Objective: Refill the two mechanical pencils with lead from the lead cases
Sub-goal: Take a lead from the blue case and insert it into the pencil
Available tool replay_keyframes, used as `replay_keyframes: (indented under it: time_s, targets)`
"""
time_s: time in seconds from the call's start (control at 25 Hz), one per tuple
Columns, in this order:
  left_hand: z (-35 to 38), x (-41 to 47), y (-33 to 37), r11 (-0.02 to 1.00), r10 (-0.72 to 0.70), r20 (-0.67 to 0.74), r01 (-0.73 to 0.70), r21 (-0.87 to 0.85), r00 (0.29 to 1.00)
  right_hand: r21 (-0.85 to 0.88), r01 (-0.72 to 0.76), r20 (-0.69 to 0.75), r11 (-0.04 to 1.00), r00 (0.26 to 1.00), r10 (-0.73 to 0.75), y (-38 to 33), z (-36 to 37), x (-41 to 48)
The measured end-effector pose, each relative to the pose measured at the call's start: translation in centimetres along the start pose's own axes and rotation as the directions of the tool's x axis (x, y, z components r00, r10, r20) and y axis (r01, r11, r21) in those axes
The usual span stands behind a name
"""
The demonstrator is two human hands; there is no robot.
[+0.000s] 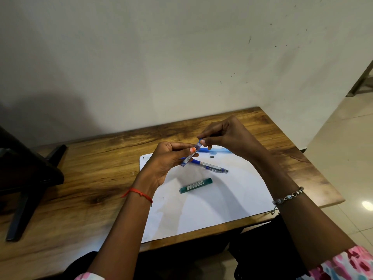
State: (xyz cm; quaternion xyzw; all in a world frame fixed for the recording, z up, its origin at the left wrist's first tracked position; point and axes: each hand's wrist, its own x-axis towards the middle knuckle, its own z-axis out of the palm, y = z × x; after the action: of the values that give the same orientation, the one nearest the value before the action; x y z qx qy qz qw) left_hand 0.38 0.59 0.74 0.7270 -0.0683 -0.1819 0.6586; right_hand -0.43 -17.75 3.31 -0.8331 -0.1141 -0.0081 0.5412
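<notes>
My left hand grips a clear blue lead case, tilted, above the white paper. My right hand pinches the case's top end with thumb and fingertips. Beneath the hands a blue and silver mechanical pencil lies on the paper. A second, light blue pencil lies farther back, partly hidden by my right hand. A green lead case rests flat on the paper nearer to me. A small dark piece lies between the two pencils.
The paper sits on a wooden table pushed against a pale wall. A dark chair or stand is at the left edge. Tiled floor lies beyond the table's right edge.
</notes>
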Motion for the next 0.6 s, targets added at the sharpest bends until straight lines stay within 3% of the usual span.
replay_keyframes:
  time_s: [0.6]
  targets:
    - [0.00,0.08,-0.34,1.000,-0.014,-0.012,0.014,-0.022,1.000,0.143,-0.021,0.084,0.989,0.996,0.009,0.30,0.13,0.05]
